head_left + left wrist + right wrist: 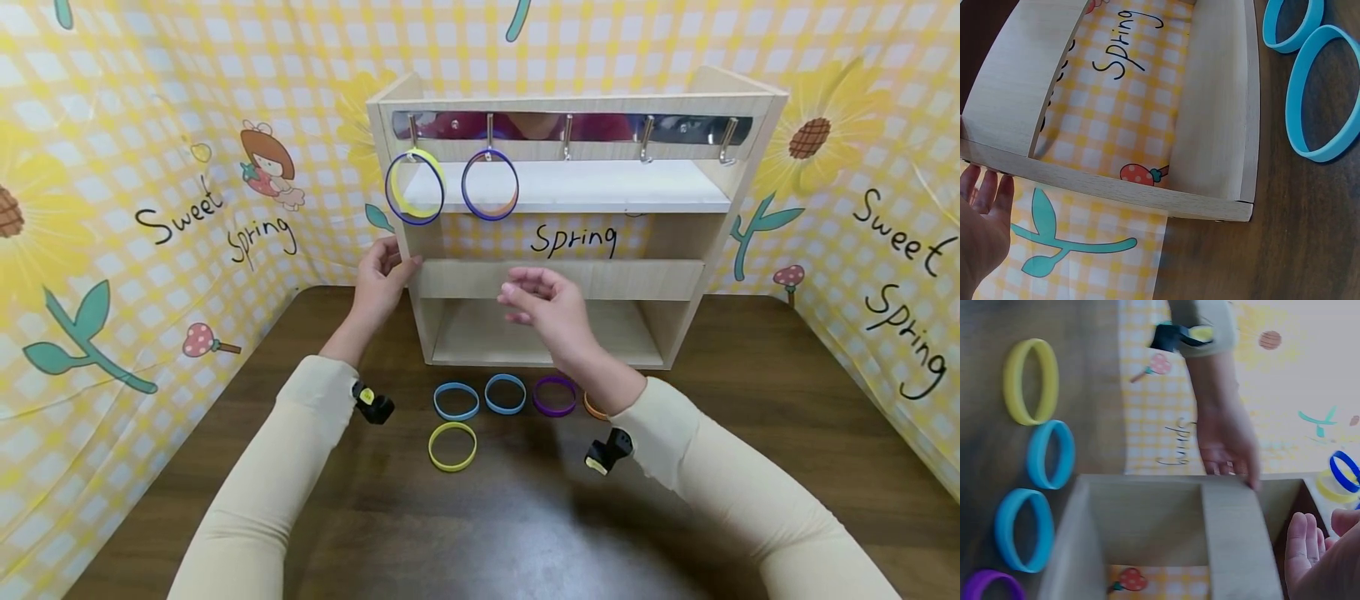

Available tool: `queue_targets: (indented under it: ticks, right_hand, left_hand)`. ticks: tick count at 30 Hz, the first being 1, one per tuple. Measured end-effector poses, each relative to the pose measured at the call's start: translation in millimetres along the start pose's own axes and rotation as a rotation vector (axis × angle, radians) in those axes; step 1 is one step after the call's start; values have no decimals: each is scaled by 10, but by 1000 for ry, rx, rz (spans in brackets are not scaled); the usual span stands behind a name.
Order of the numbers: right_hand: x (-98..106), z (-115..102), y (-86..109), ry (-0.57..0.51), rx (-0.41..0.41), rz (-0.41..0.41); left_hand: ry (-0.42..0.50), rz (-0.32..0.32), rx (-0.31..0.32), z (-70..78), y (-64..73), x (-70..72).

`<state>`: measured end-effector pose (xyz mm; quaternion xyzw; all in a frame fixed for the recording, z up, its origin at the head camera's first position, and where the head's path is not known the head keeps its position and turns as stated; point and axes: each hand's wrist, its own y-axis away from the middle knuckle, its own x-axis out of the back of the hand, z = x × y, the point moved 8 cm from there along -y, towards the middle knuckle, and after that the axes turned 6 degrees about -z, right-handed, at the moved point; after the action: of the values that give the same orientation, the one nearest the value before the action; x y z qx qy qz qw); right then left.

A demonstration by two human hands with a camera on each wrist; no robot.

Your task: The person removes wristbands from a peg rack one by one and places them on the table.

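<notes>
A light wooden shelf (562,279) stands on the table, with a metal strip of hooks (568,137) along its top. My left hand (380,279) holds its left side panel, thumb at the front edge and fingers on the outer face. In front of the shelf hovers my right hand (551,312), fingers loosely bent with nothing between them. From the leftmost hook hang a yellow wristband (401,187) and a dark blue wristband (415,222). The second hook carries another dark blue wristband (490,218) and an orange wristband (510,204).
On the brown table (420,533) lie two light blue wristbands (456,417), a purple wristband (555,414) and a yellow wristband (452,468). An orange wristband (595,410) is partly hidden under my right forearm. Yellow checked cloth (322,108) surrounds the table's back and sides.
</notes>
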<state>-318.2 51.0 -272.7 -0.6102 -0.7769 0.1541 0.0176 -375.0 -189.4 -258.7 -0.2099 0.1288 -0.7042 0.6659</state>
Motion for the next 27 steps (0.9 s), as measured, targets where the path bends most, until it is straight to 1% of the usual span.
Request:
queue_targets:
  ticks: [6,10,17,22,27]
  right_hand:
    - [27,-262,-122,-59,62,33]
    - [25,-371,-197,-101,89,53]
    - [-1,-450,-298,-142,99,86]
    - [-9,-493,-351,-161,104,101]
    - [-17,-524,-382,-167,90,111]
  left_hand:
    - [-7,-9,4,-15,2,1]
    - [1,-12,0,-14,0,3]
    - [-8,6,18,-30,11,26]
    - [-6,-1,15,-27,8,16]
    - [-6,-10,16,-9,7,1]
